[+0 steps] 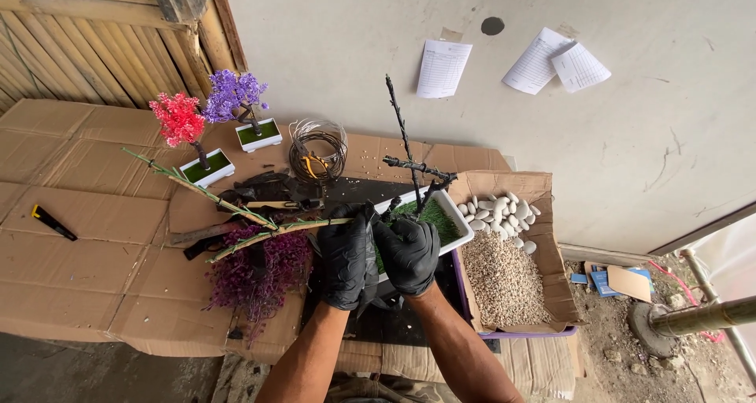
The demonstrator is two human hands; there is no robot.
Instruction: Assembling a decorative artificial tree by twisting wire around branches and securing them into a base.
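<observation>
Both gloved hands meet at the white rectangular planter (455, 214), grass-lined with a bare dark twig tree: left hand (345, 255) clenches a forked green stem (236, 214), right hand (407, 253) closes on the planter's edge. At three o'clock, a cardboard box (543, 186) holds white pebbles (498, 211) and gravel (504, 281).

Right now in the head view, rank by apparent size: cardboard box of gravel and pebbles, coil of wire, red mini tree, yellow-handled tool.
1. cardboard box, holding gravel and white pebbles: clearly largest.
2. coil of wire and red mini tree in its white pot: they look alike, so no ranking between them.
3. yellow-handled tool: smallest.
</observation>
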